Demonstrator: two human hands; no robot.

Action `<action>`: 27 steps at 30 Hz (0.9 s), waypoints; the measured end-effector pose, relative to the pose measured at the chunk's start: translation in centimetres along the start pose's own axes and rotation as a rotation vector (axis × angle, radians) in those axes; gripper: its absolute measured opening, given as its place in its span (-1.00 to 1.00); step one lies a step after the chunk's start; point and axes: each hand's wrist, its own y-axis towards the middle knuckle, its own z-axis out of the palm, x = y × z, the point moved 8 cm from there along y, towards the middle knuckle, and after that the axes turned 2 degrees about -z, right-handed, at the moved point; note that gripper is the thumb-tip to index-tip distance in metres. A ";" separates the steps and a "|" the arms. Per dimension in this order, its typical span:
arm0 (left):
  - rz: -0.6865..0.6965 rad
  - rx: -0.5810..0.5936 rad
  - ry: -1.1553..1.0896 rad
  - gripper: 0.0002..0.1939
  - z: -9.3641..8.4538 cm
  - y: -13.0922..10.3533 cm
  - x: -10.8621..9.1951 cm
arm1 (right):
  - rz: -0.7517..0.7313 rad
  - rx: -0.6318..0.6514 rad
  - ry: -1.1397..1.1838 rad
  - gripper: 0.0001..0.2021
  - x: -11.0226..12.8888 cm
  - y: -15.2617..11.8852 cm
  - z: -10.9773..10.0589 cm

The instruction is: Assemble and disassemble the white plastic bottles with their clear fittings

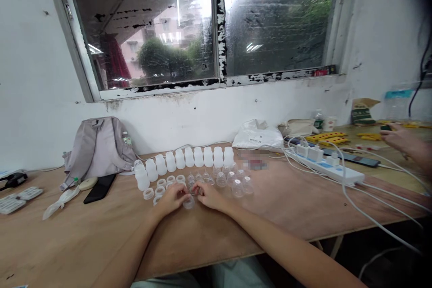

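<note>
My left hand (174,197) is curled among translucent rings at the middle of the table, its fingertips beside a clear ring (188,202). Facing it, my right hand (203,192) has its fingers bent together at small clear nipple-shaped pieces (197,175); what it holds, if anything, is too small to make out. A row of white, waisted bottles (189,157) stands behind both hands. Several clear dome-shaped caps (237,187) stand to the right of my right hand. More translucent rings (148,194) lie to the left, in front of the bottles.
A grey backpack (97,148), black phone (99,188) and plastic bag (62,201) are at the left. A white bag (258,136) rests by the wall. At the right are a power strip (324,164) with cables, yellow pieces (327,137) and another person's hand (401,138).
</note>
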 end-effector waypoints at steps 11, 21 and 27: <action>-0.206 -0.228 -0.397 -0.72 0.7 0.9 0.8 | -0.065 -0.239 -0.049 -0.91 1.4 -0.5 -1.5; -0.102 -0.176 -0.328 -0.85 0.8 1.0 -3.2 | 0.040 -0.422 -0.059 -0.90 -0.4 -0.6 -3.8; -0.051 -0.150 -0.193 -0.72 1.6 1.3 -3.8 | 0.080 -0.438 -0.079 -0.79 -0.5 -0.5 -4.3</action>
